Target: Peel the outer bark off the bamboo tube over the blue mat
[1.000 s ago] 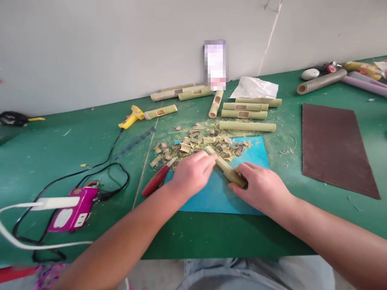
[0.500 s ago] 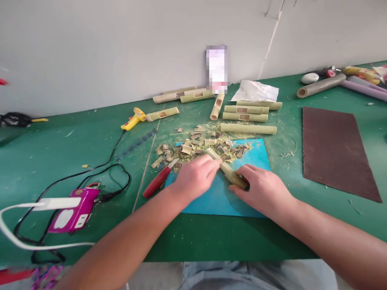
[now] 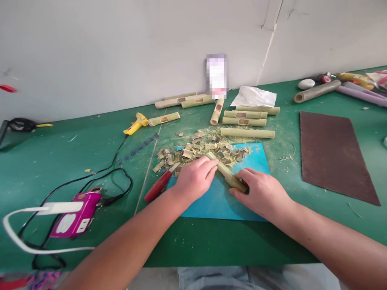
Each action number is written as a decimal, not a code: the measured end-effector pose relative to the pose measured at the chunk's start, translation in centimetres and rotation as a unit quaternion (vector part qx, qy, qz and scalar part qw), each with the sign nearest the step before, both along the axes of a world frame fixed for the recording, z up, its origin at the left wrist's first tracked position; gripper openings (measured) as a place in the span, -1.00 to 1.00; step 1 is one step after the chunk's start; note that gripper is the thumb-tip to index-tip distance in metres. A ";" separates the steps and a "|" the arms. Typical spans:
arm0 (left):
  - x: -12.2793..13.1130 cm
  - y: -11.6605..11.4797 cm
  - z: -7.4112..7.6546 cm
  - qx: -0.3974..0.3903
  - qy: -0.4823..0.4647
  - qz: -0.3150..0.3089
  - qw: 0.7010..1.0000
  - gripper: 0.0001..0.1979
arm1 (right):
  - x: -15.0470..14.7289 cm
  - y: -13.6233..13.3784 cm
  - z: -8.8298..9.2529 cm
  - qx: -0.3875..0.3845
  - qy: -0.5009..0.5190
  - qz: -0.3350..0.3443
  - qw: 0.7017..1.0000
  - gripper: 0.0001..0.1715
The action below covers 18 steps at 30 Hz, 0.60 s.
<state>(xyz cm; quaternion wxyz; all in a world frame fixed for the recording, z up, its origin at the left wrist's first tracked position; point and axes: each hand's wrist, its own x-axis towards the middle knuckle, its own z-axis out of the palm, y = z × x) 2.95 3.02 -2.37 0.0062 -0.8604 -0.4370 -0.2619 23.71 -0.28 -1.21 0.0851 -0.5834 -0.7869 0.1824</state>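
A pale green bamboo tube (image 3: 225,172) lies slantwise over a blue sheet (image 3: 208,207). My left hand (image 3: 195,177) is closed at its far end, fingers curled over it. Round the near end, my right hand (image 3: 260,187) grips with thumb and fingers. Just left of my left hand rests a knife with a red handle (image 3: 158,186), its blade pointing at a heap of bamboo chips (image 3: 187,153) and shavings. The undersides of both hands' fingers are hidden.
More bamboo tubes (image 3: 248,133), several with cut openings, lie behind the chips. A yellow glue gun (image 3: 135,124), a clear ruler (image 3: 137,150) and a magenta power strip (image 3: 77,213) with cables are at left. A brown sheet (image 3: 335,157) lies right. A phone (image 3: 216,76) leans against the wall.
The view has tilted slightly, so the scene sits a little lower. Both hands keep their hold on the bamboo tube, with hardly any movement.
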 end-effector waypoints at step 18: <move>-0.3 0.5 -0.2 0.020 -0.029 0.013 0.999 -0.77 | 0.1 0.0 0.0 -0.003 0.000 0.002 1.000 -0.82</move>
